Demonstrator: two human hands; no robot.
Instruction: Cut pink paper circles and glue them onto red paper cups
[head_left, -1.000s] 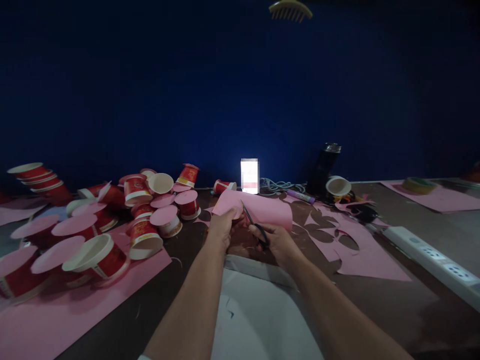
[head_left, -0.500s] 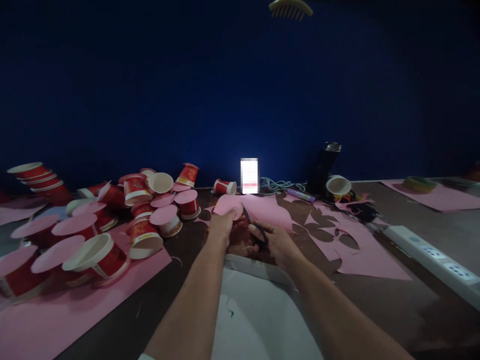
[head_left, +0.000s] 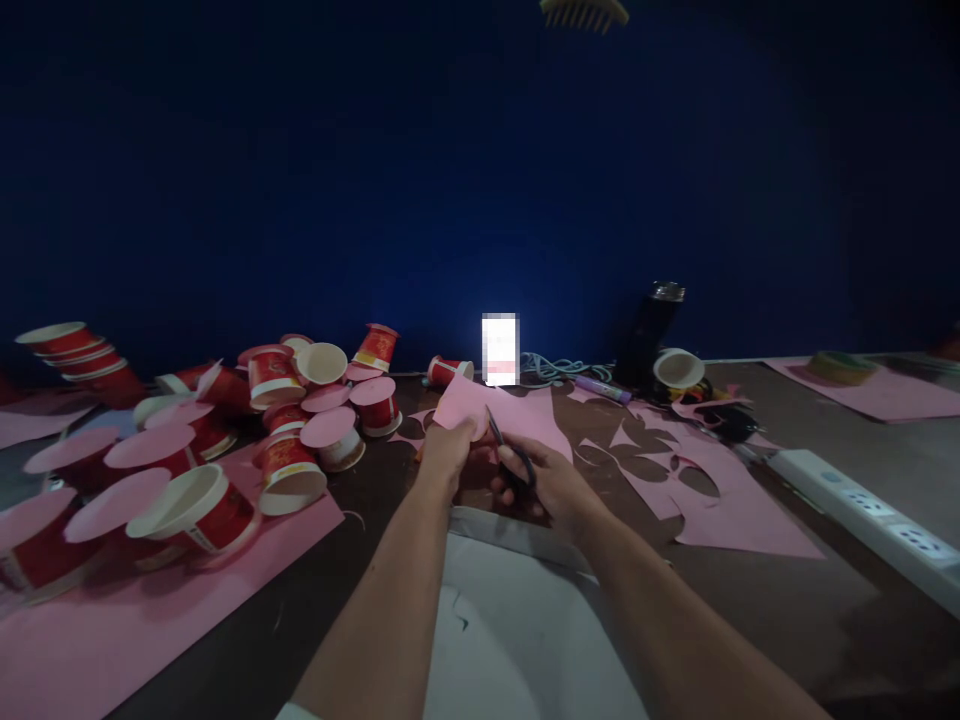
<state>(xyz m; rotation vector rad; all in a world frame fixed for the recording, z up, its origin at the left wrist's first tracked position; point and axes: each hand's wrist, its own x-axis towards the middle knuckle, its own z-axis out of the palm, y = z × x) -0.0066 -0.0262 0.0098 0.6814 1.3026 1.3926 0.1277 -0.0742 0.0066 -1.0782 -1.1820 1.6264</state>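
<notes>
Pinched in my left hand (head_left: 448,447) is a sheet of pink paper (head_left: 534,415), which spreads away to the right behind both hands. My right hand (head_left: 551,478) has its fingers through the handles of black scissors (head_left: 517,458). The blades point up and left, against the paper close to my left fingertips. How far apart the blades are, I cannot tell. Under my wrists lies a white board or box lid (head_left: 517,620) at the table's front.
Red paper cups (head_left: 289,470), several topped with pink discs, crowd the left over a pink sheet (head_left: 225,590). Cut pink scraps (head_left: 720,500), a power strip (head_left: 862,510) and a dark bottle (head_left: 651,335) stand right. A lit phone (head_left: 500,350), its cable (head_left: 562,370) and a purple marker (head_left: 602,390) lie behind.
The pink paper has turned in my left hand; its left part now rises to a pointed corner rather than a rounded edge. The scissors stay nearly in place.
</notes>
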